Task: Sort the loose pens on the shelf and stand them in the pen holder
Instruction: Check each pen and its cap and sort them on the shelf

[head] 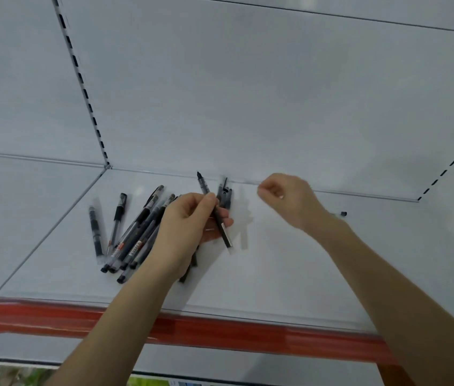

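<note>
Pens (134,235) lie in a loose heap on the white shelf (276,260), just left of the left hand (189,221). That hand pinches one black pen (224,232) between thumb and fingertips, its tip slanting up toward the back wall (248,93). A few more dark pens (225,195) stand just behind it. The right hand (290,199) hovers apart to the right, blurred, fingers curled inward; whether it holds anything I cannot tell.

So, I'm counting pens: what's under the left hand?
The pen pile runs beneath the left hand; dark ends poke out below it. How many it covers cannot be seen. It pinches one pen.
</note>
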`<state>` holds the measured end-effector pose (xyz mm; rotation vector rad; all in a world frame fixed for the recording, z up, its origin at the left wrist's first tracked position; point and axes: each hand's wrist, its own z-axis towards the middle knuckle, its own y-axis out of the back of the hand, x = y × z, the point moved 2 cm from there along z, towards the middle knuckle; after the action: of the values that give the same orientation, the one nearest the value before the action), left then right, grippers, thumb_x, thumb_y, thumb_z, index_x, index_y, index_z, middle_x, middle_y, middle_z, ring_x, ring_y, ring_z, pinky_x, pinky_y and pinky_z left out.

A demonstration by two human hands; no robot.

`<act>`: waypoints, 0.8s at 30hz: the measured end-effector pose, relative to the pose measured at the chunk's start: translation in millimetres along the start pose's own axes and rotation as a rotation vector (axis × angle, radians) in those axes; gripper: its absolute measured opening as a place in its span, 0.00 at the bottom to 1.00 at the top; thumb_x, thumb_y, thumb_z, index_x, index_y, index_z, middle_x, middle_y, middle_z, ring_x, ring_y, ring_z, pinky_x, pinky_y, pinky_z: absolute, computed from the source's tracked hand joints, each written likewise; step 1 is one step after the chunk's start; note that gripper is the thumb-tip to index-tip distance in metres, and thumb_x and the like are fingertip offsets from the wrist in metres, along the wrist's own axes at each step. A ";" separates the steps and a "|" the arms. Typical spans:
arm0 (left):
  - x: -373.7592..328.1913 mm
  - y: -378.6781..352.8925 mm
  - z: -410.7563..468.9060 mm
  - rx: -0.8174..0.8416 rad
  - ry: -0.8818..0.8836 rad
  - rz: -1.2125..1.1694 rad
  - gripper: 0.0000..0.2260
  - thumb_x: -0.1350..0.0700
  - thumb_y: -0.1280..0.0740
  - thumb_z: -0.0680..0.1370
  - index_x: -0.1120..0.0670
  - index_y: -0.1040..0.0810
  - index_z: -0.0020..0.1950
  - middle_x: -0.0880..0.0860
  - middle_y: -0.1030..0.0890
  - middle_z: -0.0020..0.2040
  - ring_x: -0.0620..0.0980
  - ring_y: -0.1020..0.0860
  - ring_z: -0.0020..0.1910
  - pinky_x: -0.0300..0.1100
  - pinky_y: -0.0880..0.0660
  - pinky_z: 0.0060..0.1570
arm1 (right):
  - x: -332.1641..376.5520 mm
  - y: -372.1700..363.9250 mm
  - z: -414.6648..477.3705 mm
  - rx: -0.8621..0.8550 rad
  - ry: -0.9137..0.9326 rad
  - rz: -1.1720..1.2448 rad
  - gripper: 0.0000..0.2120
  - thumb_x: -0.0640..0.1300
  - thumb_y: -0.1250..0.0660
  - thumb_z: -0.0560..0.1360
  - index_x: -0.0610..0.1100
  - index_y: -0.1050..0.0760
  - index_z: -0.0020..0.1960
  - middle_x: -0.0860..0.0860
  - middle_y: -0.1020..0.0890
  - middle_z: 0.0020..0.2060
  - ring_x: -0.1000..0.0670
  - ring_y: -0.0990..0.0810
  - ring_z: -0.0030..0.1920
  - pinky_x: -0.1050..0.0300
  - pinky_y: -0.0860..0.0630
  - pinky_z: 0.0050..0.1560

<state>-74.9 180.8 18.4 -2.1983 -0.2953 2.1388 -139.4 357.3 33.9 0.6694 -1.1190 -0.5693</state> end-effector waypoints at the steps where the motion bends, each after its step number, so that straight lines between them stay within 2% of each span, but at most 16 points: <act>1: -1.4 0.7 -1.1 0.014 0.015 -0.019 0.09 0.57 0.40 0.79 0.59 0.24 0.42 0.53 0.18 0.34 0.50 0.18 0.35 0.40 0.20 0.35 | -14.1 1.5 13.8 -0.037 -0.022 -0.144 0.06 0.39 0.36 0.75 0.38 0.22 0.48 0.41 0.18 0.45 0.45 0.22 0.46 0.61 0.31 0.47; 3: -2.5 2.1 -2.5 0.038 0.011 -0.003 0.09 0.56 0.40 0.79 0.59 0.24 0.44 0.52 0.18 0.34 0.49 0.18 0.34 0.39 0.22 0.33 | -40.8 0.7 36.5 -0.005 -0.125 -0.378 0.11 0.40 0.40 0.76 0.37 0.25 0.55 0.40 0.22 0.53 0.40 0.24 0.54 0.54 0.32 0.53; 6: -3.5 4.1 -4.0 0.045 -0.003 0.028 0.09 0.56 0.41 0.79 0.58 0.24 0.44 0.52 0.19 0.34 0.48 0.19 0.33 0.40 0.21 0.34 | -61.8 -5.8 52.2 0.079 -0.220 -0.561 0.12 0.39 0.43 0.76 0.36 0.27 0.56 0.38 0.24 0.55 0.38 0.25 0.55 0.51 0.29 0.50; 14: -1.6 2.4 -4.8 0.073 -0.002 0.103 0.09 0.57 0.40 0.79 0.57 0.24 0.43 0.51 0.20 0.32 0.45 0.20 0.30 0.38 0.21 0.33 | -56.1 -6.1 55.5 0.031 -0.181 -0.624 0.10 0.41 0.40 0.77 0.39 0.23 0.54 0.40 0.24 0.53 0.39 0.24 0.54 0.52 0.29 0.48; 17: -2.4 -0.2 -6.3 0.065 -0.034 0.132 0.08 0.58 0.40 0.79 0.57 0.23 0.43 0.49 0.22 0.31 0.45 0.24 0.28 0.36 0.23 0.31 | -47.2 2.2 50.3 -0.052 -0.147 -0.303 0.08 0.41 0.37 0.76 0.39 0.22 0.51 0.42 0.21 0.49 0.43 0.23 0.51 0.56 0.30 0.49; 19: -4.2 -2.7 -7.0 0.048 -0.065 0.152 0.08 0.58 0.39 0.78 0.57 0.22 0.43 0.48 0.23 0.29 0.45 0.26 0.26 0.34 0.26 0.29 | -28.5 10.9 39.3 -0.118 -0.146 0.071 0.05 0.40 0.35 0.75 0.39 0.23 0.48 0.46 0.20 0.43 0.50 0.22 0.45 0.60 0.27 0.47; 21: -7.5 -6.1 -8.2 0.043 -0.095 0.160 0.08 0.58 0.39 0.78 0.59 0.22 0.43 0.49 0.25 0.29 0.44 0.29 0.25 0.33 0.27 0.27 | -5.8 20.0 23.3 -0.118 -0.152 0.426 0.01 0.39 0.35 0.75 0.41 0.26 0.46 0.47 0.20 0.39 0.57 0.20 0.38 0.63 0.23 0.41; 24: -14.8 -11.5 -12.2 0.060 -0.147 0.172 0.09 0.58 0.38 0.77 0.63 0.23 0.44 0.50 0.26 0.29 0.43 0.31 0.24 0.33 0.30 0.25 | 19.9 33.0 0.3 -0.073 -0.155 0.714 0.05 0.37 0.35 0.75 0.44 0.27 0.49 0.49 0.17 0.34 0.55 0.18 0.37 0.64 0.21 0.38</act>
<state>-64.2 190.6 35.4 -2.1080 -0.0486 2.3696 -130.3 365.3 70.5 0.1315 -1.3757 -0.0455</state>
